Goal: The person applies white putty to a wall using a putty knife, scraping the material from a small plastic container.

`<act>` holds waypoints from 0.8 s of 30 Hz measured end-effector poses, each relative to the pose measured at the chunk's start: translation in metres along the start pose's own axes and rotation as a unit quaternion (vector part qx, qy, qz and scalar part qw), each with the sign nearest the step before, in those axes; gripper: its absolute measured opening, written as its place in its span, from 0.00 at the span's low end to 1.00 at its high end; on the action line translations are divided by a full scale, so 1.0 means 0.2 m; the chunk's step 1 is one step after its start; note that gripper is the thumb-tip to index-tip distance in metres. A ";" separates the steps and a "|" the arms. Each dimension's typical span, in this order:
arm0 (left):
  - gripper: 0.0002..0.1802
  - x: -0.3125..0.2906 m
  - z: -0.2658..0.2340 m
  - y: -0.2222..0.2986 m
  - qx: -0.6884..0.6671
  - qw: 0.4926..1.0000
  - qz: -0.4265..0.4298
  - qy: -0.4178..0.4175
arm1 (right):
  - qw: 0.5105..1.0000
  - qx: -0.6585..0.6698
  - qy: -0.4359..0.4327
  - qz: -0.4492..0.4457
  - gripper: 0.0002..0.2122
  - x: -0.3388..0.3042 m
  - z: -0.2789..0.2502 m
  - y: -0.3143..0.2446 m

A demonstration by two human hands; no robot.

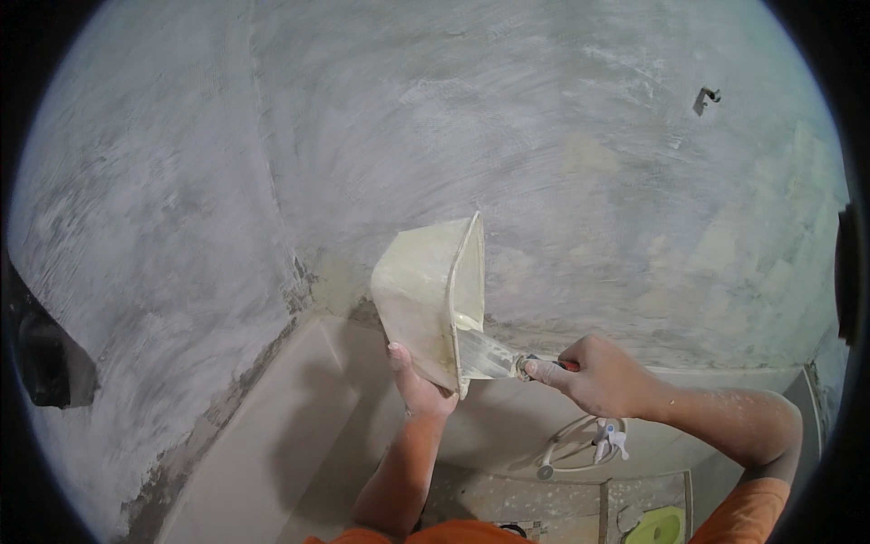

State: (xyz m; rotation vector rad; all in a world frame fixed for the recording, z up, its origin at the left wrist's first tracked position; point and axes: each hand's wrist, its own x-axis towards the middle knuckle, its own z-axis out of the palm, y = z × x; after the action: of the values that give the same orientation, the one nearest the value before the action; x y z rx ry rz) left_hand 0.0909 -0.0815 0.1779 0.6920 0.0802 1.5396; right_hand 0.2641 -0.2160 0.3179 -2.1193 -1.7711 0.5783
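My left hand (pixel 419 385) grips the lower side of a cream plastic tub (pixel 412 272), which is tilted on its side with its mouth facing right. My right hand (pixel 603 376) is wrapped round the red and black handle of a putty knife (pixel 489 354). The broad metal blade reaches into the lower part of the tub's mouth. Pale wet plaster (pixel 467 321) shows just inside the rim, above the blade. The blade's tip and most of the tub's inside are hidden.
Grey smeared plaster covers the wall (pixel 544 136) and the left wall. A bathtub (pixel 263 417) runs along below. A hand shower with hose (pixel 605 440) lies beneath my right arm. A metal pipe fitting (pixel 705 98) juts from the wall. A lime-green basin (pixel 657 526) sits at the bottom right.
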 end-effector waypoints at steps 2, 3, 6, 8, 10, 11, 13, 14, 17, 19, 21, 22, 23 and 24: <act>0.56 -0.01 -0.01 -0.03 0.005 1.000 -0.003 0.008 | 1.000 0.000 0.004 0.003 0.39 -0.01 -0.01 0.02; 0.55 -0.02 0.00 -0.03 0.008 1.000 -0.004 0.012 | 1.000 0.000 0.005 0.004 0.40 -0.02 -0.01 0.02; 0.47 -0.04 0.10 -0.02 -0.031 0.998 -0.050 0.004 | 0.999 0.034 0.003 0.022 0.39 -0.05 -0.06 0.06; 0.43 -0.04 0.17 0.00 -0.048 0.995 -0.085 0.019 | 0.992 0.116 -0.016 0.039 0.37 -0.08 -0.10 0.11; 0.40 -0.06 0.23 -0.01 -0.056 0.991 -0.116 0.044 | 0.974 0.214 -0.048 0.060 0.34 -0.11 -0.15 0.13; 0.39 -0.07 0.27 -0.02 -0.054 0.988 -0.136 0.055 | 0.956 0.274 -0.066 0.076 0.33 -0.12 -0.17 0.15; 0.38 -0.08 0.29 -0.05 -0.062 0.982 -0.176 0.038 | 0.916 0.382 -0.091 0.079 0.30 -0.14 -0.19 0.18; 0.38 -0.09 0.27 -0.07 -0.078 0.977 -0.200 0.011 | 0.897 0.425 -0.098 0.071 0.30 -0.13 -0.18 0.21; 0.37 -0.10 0.33 -0.14 -0.111 0.960 -0.247 -0.065 | 0.856 0.504 -0.100 0.053 0.28 -0.14 -0.18 0.32; 0.36 -0.11 0.37 -0.18 -0.125 0.950 -0.271 -0.090 | 0.846 0.524 -0.095 0.039 0.28 -0.17 -0.20 0.33; 0.35 -0.10 0.40 -0.25 -0.137 0.941 -0.295 -0.095 | 0.866 0.498 -0.057 -0.006 0.27 -0.17 -0.23 0.39; 0.35 -0.10 0.43 -0.27 -0.144 0.933 -0.311 -0.105 | 0.874 0.483 -0.038 -0.027 0.27 -0.17 -0.24 0.41; 0.35 -0.10 0.45 -0.29 -0.152 0.926 -0.327 -0.115 | 0.885 0.462 -0.002 -0.055 0.25 -0.19 -0.27 0.42; 0.35 -0.10 0.48 -0.30 -0.160 0.917 -0.343 -0.125 | 0.894 0.439 0.034 -0.082 0.24 -0.20 -0.31 0.43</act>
State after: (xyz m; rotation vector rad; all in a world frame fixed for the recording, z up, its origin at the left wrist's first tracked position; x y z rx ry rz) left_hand 0.1875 -0.1276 0.2200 0.5132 -0.1114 0.7554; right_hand 0.3628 -0.2700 0.3335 -1.3247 -1.2550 1.0019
